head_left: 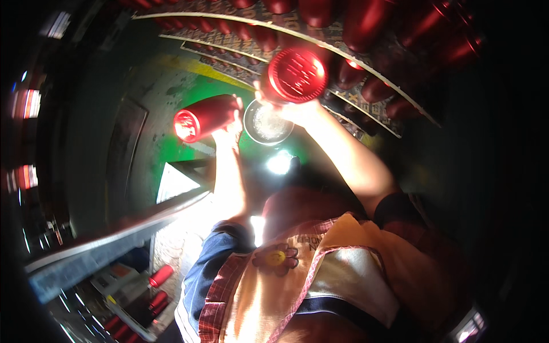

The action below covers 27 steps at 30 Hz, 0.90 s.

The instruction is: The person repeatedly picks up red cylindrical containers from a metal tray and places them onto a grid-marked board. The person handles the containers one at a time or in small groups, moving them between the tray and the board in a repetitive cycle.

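My left hand (230, 130) is wrapped round a glossy red metal bottle (209, 117), which lies tilted sideways with its bright base toward the left. In my right hand (293, 110) is a second red metal bottle (298, 74), its round ridged base facing me. That bottle hangs close to the shelf boards. The fingers of both hands are partly hidden behind the bottles. Below and between my hands stands a round pale container (267, 130), its rim partly covered by my right hand.
Tiered boards (366, 68) with rows of red bottles (366, 23) curve across the top and right. At the lower left, a grey metal edge (120, 234) runs beside my left arm, with more red bottles (160, 276) beyond it. The floor (189, 91) is green.
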Each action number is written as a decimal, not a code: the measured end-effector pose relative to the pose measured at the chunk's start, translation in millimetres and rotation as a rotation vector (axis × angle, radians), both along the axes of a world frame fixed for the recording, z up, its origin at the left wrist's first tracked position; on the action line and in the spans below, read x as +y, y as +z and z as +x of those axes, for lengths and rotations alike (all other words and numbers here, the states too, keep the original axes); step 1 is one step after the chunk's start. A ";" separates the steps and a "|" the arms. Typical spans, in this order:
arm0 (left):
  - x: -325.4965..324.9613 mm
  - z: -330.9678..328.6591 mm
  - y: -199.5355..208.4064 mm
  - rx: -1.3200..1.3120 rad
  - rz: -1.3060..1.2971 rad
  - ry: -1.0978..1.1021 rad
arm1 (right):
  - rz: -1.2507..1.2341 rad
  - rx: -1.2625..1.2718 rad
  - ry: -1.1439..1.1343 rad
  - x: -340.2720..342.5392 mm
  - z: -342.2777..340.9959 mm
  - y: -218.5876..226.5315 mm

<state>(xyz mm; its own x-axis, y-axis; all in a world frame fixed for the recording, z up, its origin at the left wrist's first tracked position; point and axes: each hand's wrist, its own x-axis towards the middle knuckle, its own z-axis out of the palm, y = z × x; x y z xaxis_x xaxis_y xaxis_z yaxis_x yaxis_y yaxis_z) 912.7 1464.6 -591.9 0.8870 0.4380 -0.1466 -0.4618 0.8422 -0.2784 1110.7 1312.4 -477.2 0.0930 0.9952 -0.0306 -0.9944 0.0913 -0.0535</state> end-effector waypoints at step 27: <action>-77.4 -600.7 53.1 2.795 0.873 0.671 | -0.271 -1.072 -0.038 -139.4 -329.4 19.8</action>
